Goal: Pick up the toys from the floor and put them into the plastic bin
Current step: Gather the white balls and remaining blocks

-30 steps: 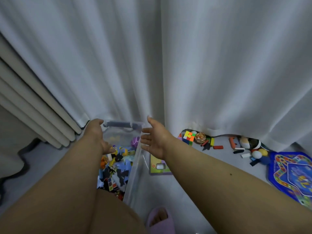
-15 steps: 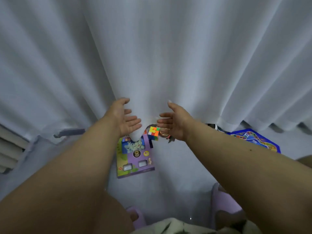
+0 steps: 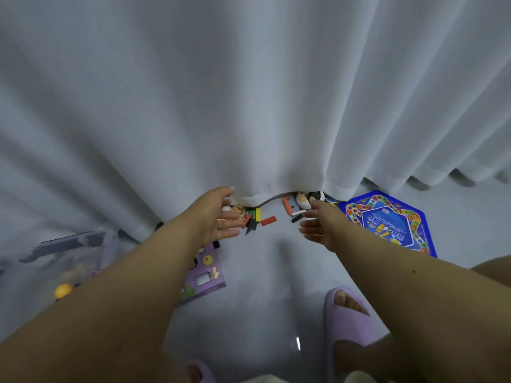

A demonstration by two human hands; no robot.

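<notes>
Both hands reach forward toward the foot of a white curtain (image 3: 249,92), palms turned toward each other and fingers loosely extended, neither holding anything. The left hand (image 3: 218,217) hovers by the curtain hem, just beside a small gold-coloured toy (image 3: 240,210) and a scatter of coloured blocks (image 3: 261,218) lying on the pale floor (image 3: 271,272). The right hand (image 3: 320,225) is opposite it, near an orange block (image 3: 287,203) and some rounded toys (image 3: 305,199) half hidden under the hem. To the right of that hand a blue game board (image 3: 387,222) lies flat on the floor. Under the left forearm lies a purple toy board (image 3: 206,275). The plastic bin (image 3: 72,244) stands at the far left, clear-walled with a grey handle, with a yellow ball (image 3: 63,291) seen through its wall. Purple slippers (image 3: 345,308) show at the bottom edge.
</notes>
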